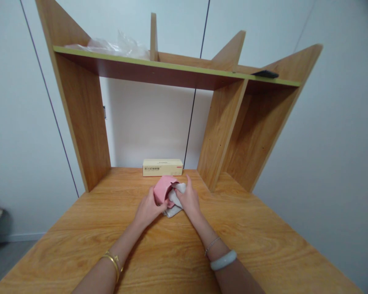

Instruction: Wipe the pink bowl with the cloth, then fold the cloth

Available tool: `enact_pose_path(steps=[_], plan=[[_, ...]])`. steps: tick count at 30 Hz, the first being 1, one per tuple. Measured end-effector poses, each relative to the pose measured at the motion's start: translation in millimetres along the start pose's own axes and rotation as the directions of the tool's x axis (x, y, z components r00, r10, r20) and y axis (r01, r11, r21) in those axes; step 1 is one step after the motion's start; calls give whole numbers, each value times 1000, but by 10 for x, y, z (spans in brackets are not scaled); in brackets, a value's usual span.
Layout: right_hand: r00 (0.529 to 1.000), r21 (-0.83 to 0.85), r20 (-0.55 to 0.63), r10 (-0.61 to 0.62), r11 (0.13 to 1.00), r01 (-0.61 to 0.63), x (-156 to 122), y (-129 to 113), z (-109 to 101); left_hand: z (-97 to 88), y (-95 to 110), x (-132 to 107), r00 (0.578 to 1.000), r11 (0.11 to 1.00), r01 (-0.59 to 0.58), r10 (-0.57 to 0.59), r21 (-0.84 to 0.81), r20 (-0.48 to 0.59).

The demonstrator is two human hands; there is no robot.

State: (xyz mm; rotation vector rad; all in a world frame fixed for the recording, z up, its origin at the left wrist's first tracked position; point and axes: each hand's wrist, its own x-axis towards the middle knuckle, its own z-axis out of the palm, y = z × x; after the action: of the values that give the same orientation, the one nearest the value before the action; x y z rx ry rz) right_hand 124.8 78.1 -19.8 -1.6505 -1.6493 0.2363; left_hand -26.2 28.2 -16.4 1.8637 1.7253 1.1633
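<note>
Bangled wrists lead to left hand (147, 210) and right hand (188, 200), both closed, pinching a pink-and-grey cloth (164, 188) mid-desk (263, 237), just before a cream box (162, 167)

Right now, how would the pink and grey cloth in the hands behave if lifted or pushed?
Probably floppy: the pink and grey cloth bunches and folds between the left hand and right hand. Likely light, being a small soft bundle. Pushed along the desk, it would probably crumple rather than roll.

Crumpled pink-and-grey cloth (163, 190) on desk (248, 232)
</note>
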Motion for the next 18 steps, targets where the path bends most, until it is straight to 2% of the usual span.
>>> enact_pose_path(steps=[3,5,7,10,13,16,18], plan=[[995,-189,2,-96,978,94,-13,-24,-109,-29,30,-15,1000,992,-6,3,124,22],[990,-233,8,-143,962,141,-19,-24,-129,-42,40,-23,999,993,-25,23,113,23],[989,-227,36,-141,963,146,-20,-5,-113,-53,38,-23,997,995,-62,58,84,42],[990,-121,85,-110,985,120,-15,41,-59,-57,15,-7,995,996,-87,85,26,58],[995,53,41,-96,994,94,-10,70,5,-32,-13,7,998,988,-53,55,-146,7],[995,283,-12,-98,954,97,-13,56,75,23,-22,0,996,946,-89,92,-311,-7],[993,418,6,-118,902,104,-14,35,115,54,-16,-14,989,932,-133,145,-338,13]])
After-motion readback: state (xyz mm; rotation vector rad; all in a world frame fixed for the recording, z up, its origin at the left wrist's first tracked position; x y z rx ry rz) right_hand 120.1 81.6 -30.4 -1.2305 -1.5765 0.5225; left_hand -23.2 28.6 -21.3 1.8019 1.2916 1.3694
